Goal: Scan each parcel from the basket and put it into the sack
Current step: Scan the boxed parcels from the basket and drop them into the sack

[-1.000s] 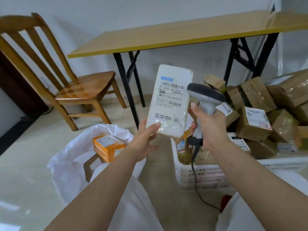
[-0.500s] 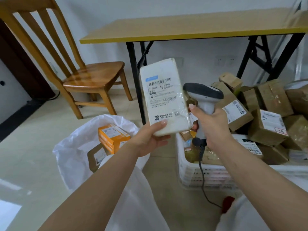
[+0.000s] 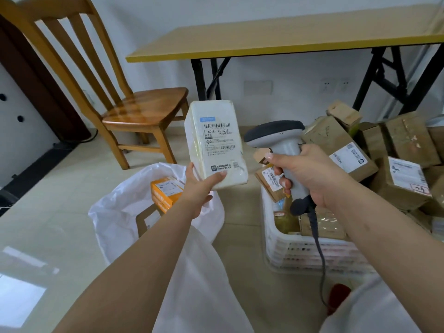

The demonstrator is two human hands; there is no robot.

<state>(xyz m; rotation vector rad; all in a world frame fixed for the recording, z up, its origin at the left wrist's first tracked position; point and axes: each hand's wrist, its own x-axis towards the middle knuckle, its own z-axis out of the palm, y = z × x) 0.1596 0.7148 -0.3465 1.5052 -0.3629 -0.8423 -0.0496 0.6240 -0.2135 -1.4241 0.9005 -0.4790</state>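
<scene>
Tilted back upright, one white parcel (image 3: 215,145) in left hand (image 3: 199,188); right hand (image 3: 310,174) grips one scanner (image 3: 281,143).

Both bare forearms are reaching forward from the bottom of the view, the left from the lower left, the right from the lower right. The left hand (image 3: 198,188) is gripping the lower end of a white parcel (image 3: 216,143), thumb lying across its labelled face, fingers behind it, holding it upright. The right hand (image 3: 310,174) is wrapping its fingers round the handle of a grey barcode scanner (image 3: 276,133), index finger stretching along the front, wrist turning slightly inward.
</scene>
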